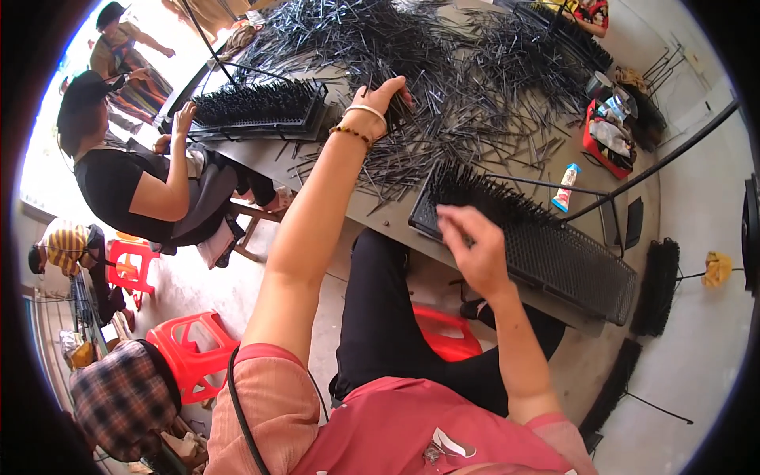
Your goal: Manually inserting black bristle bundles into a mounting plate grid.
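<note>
My left hand [378,103] is stretched out to the near side of a big heap of thin black plastic strips [340,39]. Its fingers curl around some dark strips, partly hidden by the hand itself. A white bangle and a beaded bracelet circle that wrist. My right hand [477,247] is closed in a pinch, slightly blurred, just over the left end of a long black perforated tray [566,265]. Whatever its fingertips hold is too small to make out. Upright black strips [483,194] stand densely in the tray's far left part, while its near right holes show bare.
At the left a person [131,178] sits by a similar bristled tray [257,111]. A red basket [606,142] and a blue-white tube [565,188] lie at the right. A black metal rod [665,162] slants over the table. Red stools [190,352] stand behind left.
</note>
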A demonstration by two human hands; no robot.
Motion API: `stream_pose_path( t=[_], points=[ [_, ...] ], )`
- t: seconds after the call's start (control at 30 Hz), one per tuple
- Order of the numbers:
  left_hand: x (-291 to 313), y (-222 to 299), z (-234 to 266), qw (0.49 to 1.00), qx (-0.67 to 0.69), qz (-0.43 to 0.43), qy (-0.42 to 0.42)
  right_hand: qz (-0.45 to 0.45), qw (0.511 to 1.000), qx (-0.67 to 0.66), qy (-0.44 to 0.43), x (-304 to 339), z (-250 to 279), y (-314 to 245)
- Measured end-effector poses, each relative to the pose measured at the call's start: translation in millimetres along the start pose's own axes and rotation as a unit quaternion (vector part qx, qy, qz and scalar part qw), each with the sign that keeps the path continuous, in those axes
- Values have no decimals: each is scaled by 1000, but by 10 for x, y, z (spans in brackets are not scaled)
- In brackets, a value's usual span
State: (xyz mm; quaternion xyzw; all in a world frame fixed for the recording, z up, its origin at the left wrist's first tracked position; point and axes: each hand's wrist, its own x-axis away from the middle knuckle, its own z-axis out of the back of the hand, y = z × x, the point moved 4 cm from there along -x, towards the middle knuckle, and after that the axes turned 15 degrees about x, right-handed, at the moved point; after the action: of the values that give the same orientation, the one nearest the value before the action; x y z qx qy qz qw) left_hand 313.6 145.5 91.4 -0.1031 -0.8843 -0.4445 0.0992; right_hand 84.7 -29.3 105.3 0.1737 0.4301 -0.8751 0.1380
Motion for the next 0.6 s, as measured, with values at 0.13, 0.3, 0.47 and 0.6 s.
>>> stream_pose_path(
  t=[0.13, 0.3, 0.47, 0.6],
  points=[
    [367, -125, -121, 996, 74, 9, -43, -185, 967, -177, -9, -307, -151, -37],
    [845, -386, -247, 984, 142, 33, -99, -335, 827, -450, -31, -228, -395, 176],
    [1433, -752, -373, 988, 101, 50, -105, -366, 750, -550, -2, 203, -346, 337],
    [1890, -1140, -442, 989, 58, 54, -123, -388, 749, -537, 21, 835, -140, 421]
  ],
)
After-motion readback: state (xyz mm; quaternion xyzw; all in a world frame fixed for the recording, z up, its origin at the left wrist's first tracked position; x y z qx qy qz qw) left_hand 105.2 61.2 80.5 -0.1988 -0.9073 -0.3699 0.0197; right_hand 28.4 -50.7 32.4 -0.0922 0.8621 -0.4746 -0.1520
